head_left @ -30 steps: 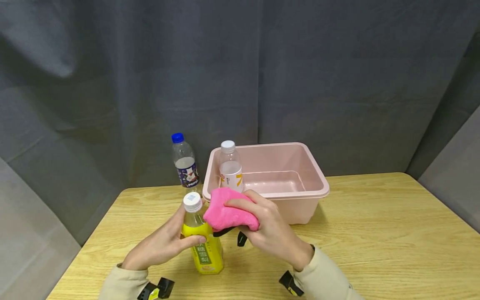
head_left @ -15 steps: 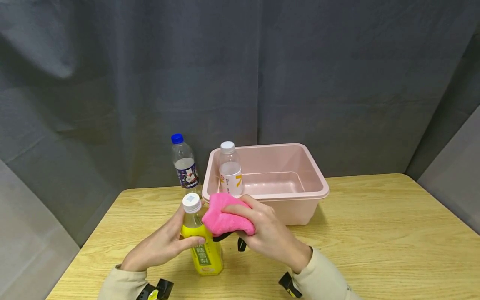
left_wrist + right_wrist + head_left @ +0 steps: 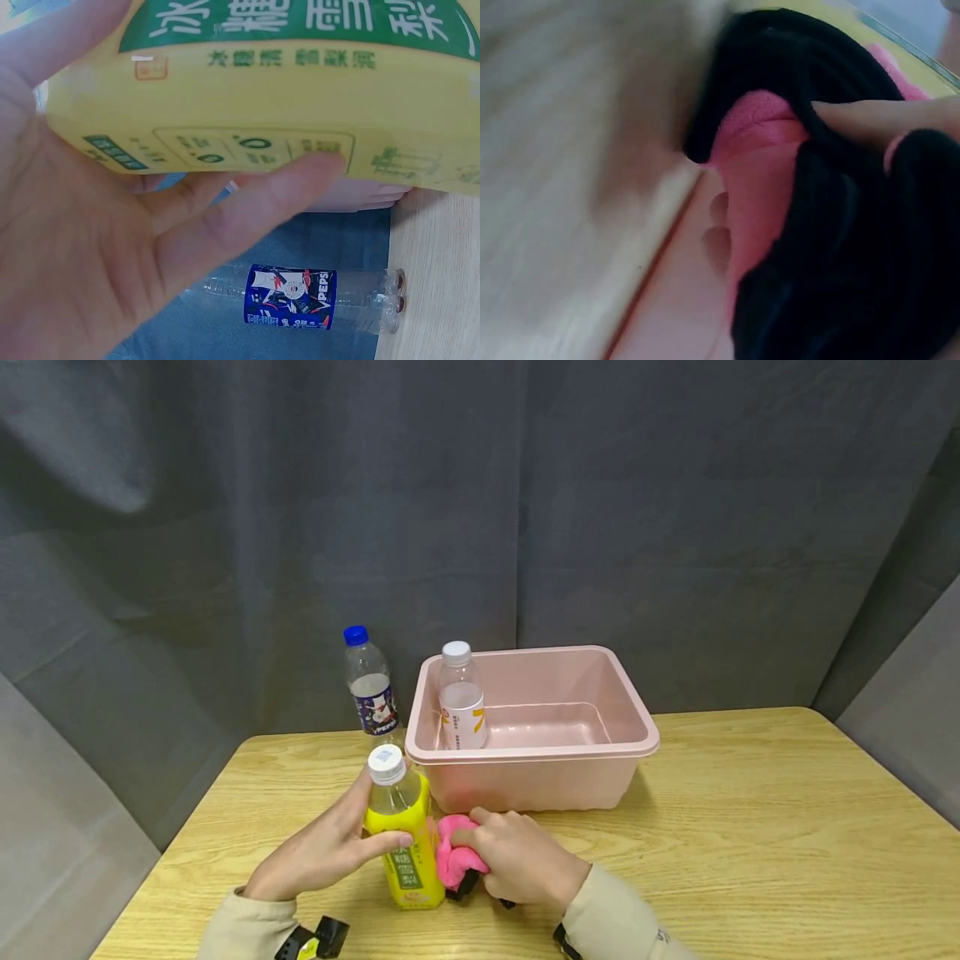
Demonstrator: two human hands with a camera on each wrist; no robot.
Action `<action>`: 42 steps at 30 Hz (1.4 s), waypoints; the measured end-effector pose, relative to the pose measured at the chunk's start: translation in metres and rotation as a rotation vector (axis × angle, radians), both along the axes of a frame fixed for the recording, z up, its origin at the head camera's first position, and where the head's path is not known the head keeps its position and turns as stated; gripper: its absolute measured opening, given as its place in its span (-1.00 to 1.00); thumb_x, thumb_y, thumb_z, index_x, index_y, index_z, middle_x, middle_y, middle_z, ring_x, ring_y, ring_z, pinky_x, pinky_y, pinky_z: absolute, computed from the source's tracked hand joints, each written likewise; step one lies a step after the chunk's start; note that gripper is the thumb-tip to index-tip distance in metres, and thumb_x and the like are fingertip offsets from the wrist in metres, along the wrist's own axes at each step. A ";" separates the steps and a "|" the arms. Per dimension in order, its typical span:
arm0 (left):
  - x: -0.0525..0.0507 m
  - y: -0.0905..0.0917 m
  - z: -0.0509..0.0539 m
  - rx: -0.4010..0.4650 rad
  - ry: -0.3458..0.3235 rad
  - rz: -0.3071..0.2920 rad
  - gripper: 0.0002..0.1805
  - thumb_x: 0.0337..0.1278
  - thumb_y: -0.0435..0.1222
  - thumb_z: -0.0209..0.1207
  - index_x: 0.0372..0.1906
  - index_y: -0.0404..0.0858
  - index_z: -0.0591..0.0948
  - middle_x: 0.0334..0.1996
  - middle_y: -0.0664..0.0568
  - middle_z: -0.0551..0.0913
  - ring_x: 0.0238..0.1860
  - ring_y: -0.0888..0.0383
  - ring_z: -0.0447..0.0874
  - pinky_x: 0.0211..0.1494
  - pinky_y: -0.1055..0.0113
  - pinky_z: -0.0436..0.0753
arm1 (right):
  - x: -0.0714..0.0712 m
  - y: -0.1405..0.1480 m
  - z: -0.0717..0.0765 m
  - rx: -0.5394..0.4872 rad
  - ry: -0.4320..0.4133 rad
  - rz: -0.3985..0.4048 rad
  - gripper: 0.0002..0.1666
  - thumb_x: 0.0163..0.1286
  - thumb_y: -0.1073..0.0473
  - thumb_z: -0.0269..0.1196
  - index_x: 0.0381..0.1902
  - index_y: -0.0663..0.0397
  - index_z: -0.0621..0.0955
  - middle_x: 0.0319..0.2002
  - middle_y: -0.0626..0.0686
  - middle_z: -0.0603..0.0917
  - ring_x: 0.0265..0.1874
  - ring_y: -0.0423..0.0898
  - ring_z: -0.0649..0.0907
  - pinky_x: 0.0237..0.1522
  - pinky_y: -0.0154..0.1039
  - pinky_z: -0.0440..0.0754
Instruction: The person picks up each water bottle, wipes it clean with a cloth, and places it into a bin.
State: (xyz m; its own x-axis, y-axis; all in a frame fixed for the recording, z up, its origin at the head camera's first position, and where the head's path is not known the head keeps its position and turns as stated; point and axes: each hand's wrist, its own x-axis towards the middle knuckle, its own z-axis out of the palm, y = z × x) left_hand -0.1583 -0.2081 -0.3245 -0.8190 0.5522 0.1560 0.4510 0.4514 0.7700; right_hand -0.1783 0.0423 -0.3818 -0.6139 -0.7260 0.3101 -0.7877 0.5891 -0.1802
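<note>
- Yellow bottle (image 3: 408,870), the landmark here, stands upright on the wooden counter (image 3: 750,818); its long axis runs up to a white cap (image 3: 386,763), with the printed label facing the wearer.
- Left hand (image 3: 330,853) holds the yellow bottle from its left side; the thumb lies across the label and the fingers wrap round the far side, spread no wider than the bottle's body.
- Right hand (image 3: 525,857) comes in low from the right of the yellow bottle; its fingers are bunched tightly on a pink cloth (image 3: 447,857) with black edging.
- The pivotal relation, by this reading: cloth against bottle; the pink cloth sits just right of the yellow bottle's lower half, so the yellow bottle lies left of the right fingers; whether cloth and bottle touch cannot be told; the left hand is the nearer, already in contact.
- Beyond the yellow bottle and to its right sits a pale pink tub (image 3: 525,783), a white-capped bottle (image 3: 463,717) upright inside; directly beyond the yellow bottle stands a blue-capped bottle (image 3: 375,702).
</note>
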 end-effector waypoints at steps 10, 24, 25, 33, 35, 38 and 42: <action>0.002 0.000 0.000 -0.015 -0.004 0.031 -0.11 0.37 -0.20 0.27 0.55 -0.26 -0.02 0.38 -0.31 0.33 0.24 -0.15 0.51 0.30 -0.19 0.47 | 0.001 -0.001 -0.001 0.032 0.001 0.005 -0.52 -0.17 0.50 0.33 -0.35 -0.18 0.65 -0.41 -0.10 0.49 -0.50 -0.14 0.53 -0.51 -0.24 0.51; 0.001 0.000 0.001 -0.006 0.012 0.011 -0.15 0.37 -0.20 0.28 0.52 -0.26 0.01 0.32 -0.27 0.39 0.19 -0.09 0.54 0.27 -0.12 0.53 | 0.011 0.012 0.039 -0.295 0.079 0.110 -0.40 -0.06 0.53 0.31 -0.09 -0.15 0.70 -0.34 -0.14 0.51 -0.49 -0.24 0.49 -0.46 -0.42 0.46; 0.001 0.000 0.001 -0.008 0.010 0.014 -0.15 0.37 -0.20 0.28 0.52 -0.25 0.02 0.32 -0.26 0.39 0.19 -0.09 0.55 0.27 -0.11 0.53 | 0.011 0.012 0.040 -0.338 0.099 0.120 -0.41 -0.05 0.53 0.30 -0.08 -0.13 0.70 -0.30 -0.12 0.54 -0.45 -0.23 0.53 -0.41 -0.40 0.52; -0.001 0.001 -0.001 -0.007 0.015 -0.006 -0.18 0.37 -0.23 0.27 0.51 -0.25 0.04 0.33 -0.23 0.38 0.18 -0.07 0.58 0.28 0.10 0.54 | 0.007 0.012 0.046 -0.612 0.179 0.156 -0.46 -0.01 0.56 0.36 -0.04 0.07 0.72 -0.14 0.01 0.63 -0.25 -0.13 0.64 -0.19 -0.30 0.66; -0.001 0.001 -0.001 -0.008 0.017 -0.006 -0.18 0.37 -0.23 0.27 0.51 -0.25 0.04 0.35 -0.24 0.37 0.19 -0.07 0.57 0.29 0.10 0.54 | 0.007 0.012 0.046 -0.622 0.177 0.152 -0.45 -0.01 0.56 0.36 -0.03 0.06 0.72 -0.17 -0.01 0.62 -0.28 -0.15 0.61 -0.22 -0.32 0.64; -0.001 0.001 -0.001 -0.014 0.020 0.001 -0.18 0.37 -0.23 0.27 0.51 -0.25 0.04 0.36 -0.24 0.36 0.20 -0.09 0.56 0.29 0.06 0.54 | 0.008 0.012 0.045 -0.618 0.165 0.150 -0.44 -0.01 0.56 0.37 -0.02 0.06 0.72 -0.17 -0.01 0.61 -0.29 -0.16 0.61 -0.23 -0.33 0.63; -0.001 0.000 -0.001 -0.011 0.024 -0.003 -0.19 0.38 -0.23 0.27 0.51 -0.27 0.04 0.36 -0.26 0.35 0.21 -0.10 0.55 0.29 0.04 0.54 | 0.007 0.011 0.045 -0.605 0.147 0.151 -0.44 -0.01 0.56 0.38 -0.02 0.07 0.71 -0.15 0.01 0.62 -0.27 -0.14 0.62 -0.22 -0.31 0.65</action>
